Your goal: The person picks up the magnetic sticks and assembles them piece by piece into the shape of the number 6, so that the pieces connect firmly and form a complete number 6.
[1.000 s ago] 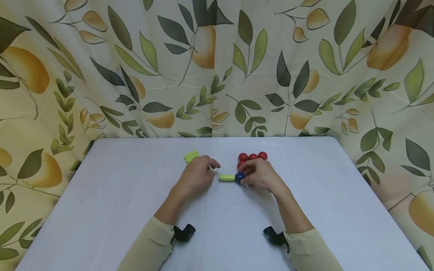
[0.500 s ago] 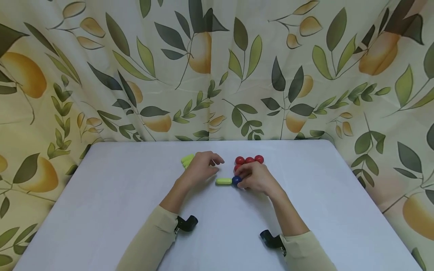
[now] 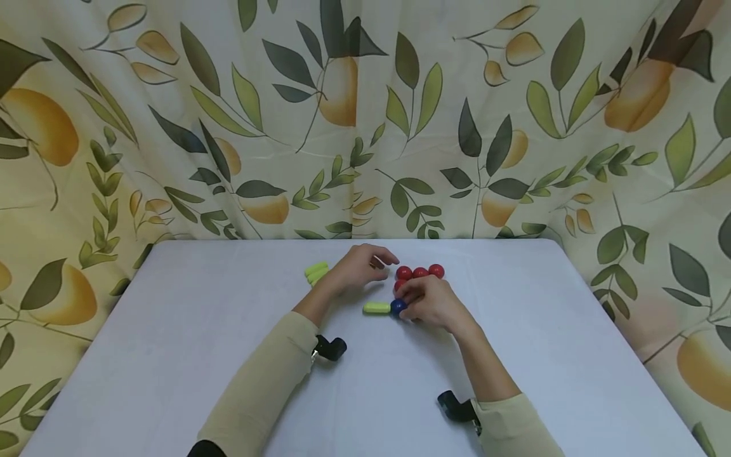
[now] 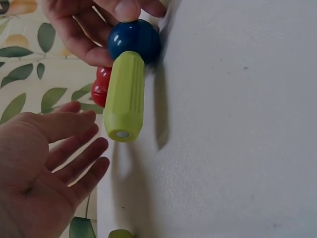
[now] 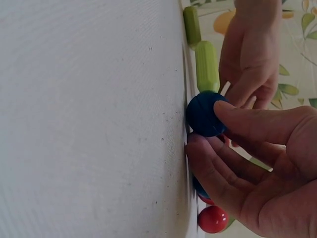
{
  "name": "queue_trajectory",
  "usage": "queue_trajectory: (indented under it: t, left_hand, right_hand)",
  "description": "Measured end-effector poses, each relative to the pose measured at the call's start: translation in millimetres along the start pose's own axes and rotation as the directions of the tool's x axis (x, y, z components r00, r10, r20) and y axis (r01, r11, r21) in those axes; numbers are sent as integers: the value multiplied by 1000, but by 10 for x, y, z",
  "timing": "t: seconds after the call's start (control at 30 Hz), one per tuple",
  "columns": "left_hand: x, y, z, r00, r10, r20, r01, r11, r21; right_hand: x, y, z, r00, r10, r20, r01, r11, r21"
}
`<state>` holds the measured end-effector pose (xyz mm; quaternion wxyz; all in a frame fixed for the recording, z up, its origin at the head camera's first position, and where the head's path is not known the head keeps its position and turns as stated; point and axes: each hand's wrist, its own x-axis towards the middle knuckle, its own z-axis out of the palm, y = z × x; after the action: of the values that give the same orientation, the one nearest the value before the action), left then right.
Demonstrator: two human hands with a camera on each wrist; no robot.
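Note:
My right hand (image 3: 432, 303) pinches a glossy blue ball (image 5: 204, 115) between thumb and fingers, low over the white table. A ribbed lime-green rod (image 4: 125, 96) is joined end-on to that ball and points left; a small silvery disc shows in its free end. My left hand (image 3: 362, 265) holds nothing. Its fingers are loosely extended, beyond the rod and close to the left side of several red balls (image 3: 420, 273). Part of the red group is hidden behind my right hand. A second blue surface (image 5: 199, 188) peeks out below the right fingers.
More lime-green rods (image 3: 316, 271) lie together behind the left forearm, at the far left of the middle. The white table (image 3: 171, 355) ends at a back edge just past the balls, where a leaf-and-fruit-patterned curtain (image 3: 400, 158) hangs.
My left hand has moved right and farther away, from beside the green rods toward the red balls. My right hand keeps hold of the blue ball in nearly the same place.

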<state>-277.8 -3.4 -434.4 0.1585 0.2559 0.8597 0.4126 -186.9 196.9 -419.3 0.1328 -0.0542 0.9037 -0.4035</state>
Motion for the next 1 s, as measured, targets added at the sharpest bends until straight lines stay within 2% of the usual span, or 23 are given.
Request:
queue_trajectory:
  t: [0.2, 0.3, 0.43, 0.53, 0.7, 1.0]
  left_hand:
    - [86, 20, 20, 999, 32, 28, -31, 999, -29]
    - [113, 31, 18, 997, 38, 62, -36, 999, -33]
    - [157, 31, 16, 990, 67, 126, -69, 998, 7]
    - [183, 38, 25, 985, 78, 152, -87, 995, 50]
    - [205, 42, 49, 988, 59, 145, -71, 994, 80]
    - [273, -13, 110, 995, 48, 89, -55, 996, 69]
  right_hand:
    - [-5, 1, -5, 1000, 6, -5, -6, 1000, -2]
    - [3, 0, -4, 1000, -3, 0, 3, 1000, 1]
    - [8, -7, 8, 1000, -9, 0, 9, 1000, 2]
    - [13, -13, 12, 1000, -11, 0, 11, 1000, 0]
    - [19, -18, 13, 1000, 5, 3, -5, 1000, 5]
    - [2, -25, 13, 1000, 0, 10, 0, 1000, 15]
